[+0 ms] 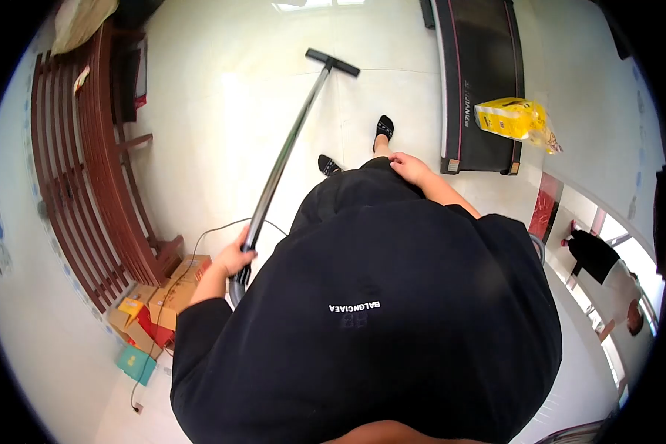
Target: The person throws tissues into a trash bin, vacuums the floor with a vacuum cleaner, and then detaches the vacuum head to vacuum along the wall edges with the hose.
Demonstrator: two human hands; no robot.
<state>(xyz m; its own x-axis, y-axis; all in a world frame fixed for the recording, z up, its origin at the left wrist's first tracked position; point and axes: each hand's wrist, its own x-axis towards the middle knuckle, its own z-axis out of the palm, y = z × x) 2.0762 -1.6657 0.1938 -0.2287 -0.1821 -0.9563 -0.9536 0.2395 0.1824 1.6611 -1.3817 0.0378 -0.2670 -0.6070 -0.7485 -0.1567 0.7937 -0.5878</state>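
My left hand [234, 256] is wrapped round the upper end of a vacuum cleaner's metal tube [283, 157], by its dark handle. A grey hose [237, 290] leaves the handle just below that hand. At the far end of the slanting tube, the black floor head [332, 62] rests on the pale tiles. My right hand [410, 169] is at the front of my black trousers [348, 186], its fingers bent against the cloth and seemingly gripping a fold. Both feet show ahead in patterned dark socks or slippers [383, 126].
A dark wooden bench [100, 159] lines the left wall, with cardboard boxes [176, 285] near its end. A thin cord [192, 259] trails past them. On the right, a treadmill [485, 74] has a yellow plastic bag [512, 118] over its edge. Another person [599, 255] is at far right.
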